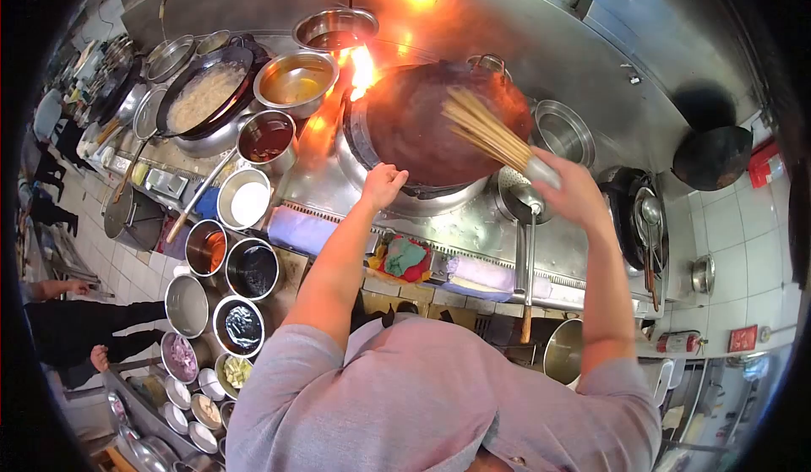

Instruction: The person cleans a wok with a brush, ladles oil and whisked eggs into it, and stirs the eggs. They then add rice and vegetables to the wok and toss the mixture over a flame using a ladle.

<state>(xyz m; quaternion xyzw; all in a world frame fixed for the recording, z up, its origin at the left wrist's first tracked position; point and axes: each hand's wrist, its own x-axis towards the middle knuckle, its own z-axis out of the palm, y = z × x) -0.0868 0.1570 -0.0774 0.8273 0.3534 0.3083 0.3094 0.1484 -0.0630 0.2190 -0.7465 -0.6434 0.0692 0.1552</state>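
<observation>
A large dark wok [422,125] sits tilted over the burner, steam or smoke hazing its inside and flames rising at its left edge. My left hand [384,186] is closed at the wok's near-left rim and appears to grip it; the fingertips are hidden. In my right hand [573,189] is a bamboo wok brush [481,130], held by its pale bound end. The bristles spread up and to the left, over the right part of the wok.
Flames [363,72] burn beside a bowl of yellow liquid [296,85]. Another wok [207,96] holds pale bubbling contents at left. Seasoning pots [239,328] crowd the left side. A ladle [530,261] lies at right, near folded cloths [405,258]. Another person [93,328] stands at far left.
</observation>
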